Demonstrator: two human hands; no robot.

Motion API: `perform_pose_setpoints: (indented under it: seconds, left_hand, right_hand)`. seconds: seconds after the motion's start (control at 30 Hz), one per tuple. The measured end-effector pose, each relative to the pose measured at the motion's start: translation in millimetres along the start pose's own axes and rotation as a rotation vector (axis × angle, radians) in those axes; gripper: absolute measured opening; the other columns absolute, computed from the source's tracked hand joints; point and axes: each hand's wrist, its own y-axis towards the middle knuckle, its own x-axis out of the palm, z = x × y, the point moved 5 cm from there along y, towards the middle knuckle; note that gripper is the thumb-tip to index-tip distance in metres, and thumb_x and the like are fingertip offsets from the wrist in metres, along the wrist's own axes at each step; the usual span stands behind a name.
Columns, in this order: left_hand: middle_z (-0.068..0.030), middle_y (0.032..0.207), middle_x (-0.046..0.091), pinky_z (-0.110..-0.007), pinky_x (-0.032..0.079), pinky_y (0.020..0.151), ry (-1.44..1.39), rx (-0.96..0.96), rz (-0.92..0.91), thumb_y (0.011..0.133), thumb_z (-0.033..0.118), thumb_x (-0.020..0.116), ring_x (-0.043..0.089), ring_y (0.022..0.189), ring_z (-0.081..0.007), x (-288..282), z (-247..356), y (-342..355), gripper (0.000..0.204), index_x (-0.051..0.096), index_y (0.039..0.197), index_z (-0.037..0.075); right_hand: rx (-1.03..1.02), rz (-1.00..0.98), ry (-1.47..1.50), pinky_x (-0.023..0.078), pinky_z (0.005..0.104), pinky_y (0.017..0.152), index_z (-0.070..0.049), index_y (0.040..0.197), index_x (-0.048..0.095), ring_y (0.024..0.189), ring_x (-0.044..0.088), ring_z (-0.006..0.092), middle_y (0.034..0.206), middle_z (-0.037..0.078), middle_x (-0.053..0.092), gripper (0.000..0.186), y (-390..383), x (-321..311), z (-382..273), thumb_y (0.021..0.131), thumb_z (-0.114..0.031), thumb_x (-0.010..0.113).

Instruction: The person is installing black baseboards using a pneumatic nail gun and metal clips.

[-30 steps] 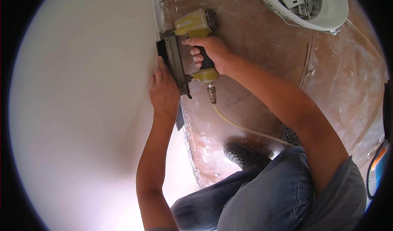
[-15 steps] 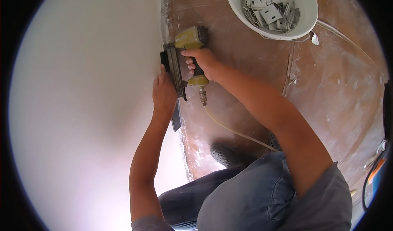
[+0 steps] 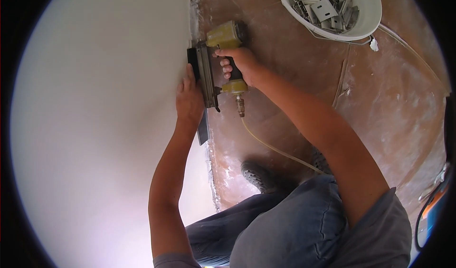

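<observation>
Where a white wall [image 3: 95,125] meets a dusty brown floor [image 3: 380,106], a nail gun [image 3: 219,54] presses the wall's base.
Right hand [image 3: 240,64] grips its handle; left hand [image 3: 189,99] lies flat, open, on the wall; white bucket [image 3: 368,18] of metal brackets nearby.

white bucket [image 3: 365,23] (metal brackets [image 3: 325,6]), dusty floor [image 3: 389,106]

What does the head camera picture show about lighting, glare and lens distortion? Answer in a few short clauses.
Head view: the white panel is washed out by bright light, its surface detail lost; the fisheye lens bends its edge and leaves a black rim round the picture; the right hand on the yellow nail gun, the left hand and the white bucket look sharp.
</observation>
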Motion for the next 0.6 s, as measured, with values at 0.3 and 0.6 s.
perform_pose_setpoints:
  seconds: [0.3,0.6]
  left_hand:
    - [-0.0221,0.162,0.028,-0.038,0.045,0.105,-0.087,0.013,-0.027,0.089,0.009,0.059,0.046,0.132,-0.0319,-2.5,-0.6,-2.0,0.031,0.068,0.119,0.007]
    - [-0.0287,0.16,0.027,-0.038,0.044,0.106,-0.065,0.011,0.057,0.088,0.006,0.058,0.048,0.126,-0.0357,5.9,5.0,-2.3,0.032,0.068,0.118,0.003]
  right_hand:
    - [-0.03,-0.006,-0.074,0.039,0.0271,0.052,-0.005,0.094,0.06,0.053,0.042,0.0077,0.065,-0.005,0.044,0.018,6.0,-0.7,-11.3,0.091,-0.022,0.068]
    - [-0.031,0.013,-0.116,0.039,0.0271,0.051,-0.005,0.093,0.061,0.052,0.042,0.0076,0.064,-0.005,0.045,0.02,7.4,2.2,-10.8,0.091,-0.024,0.068]
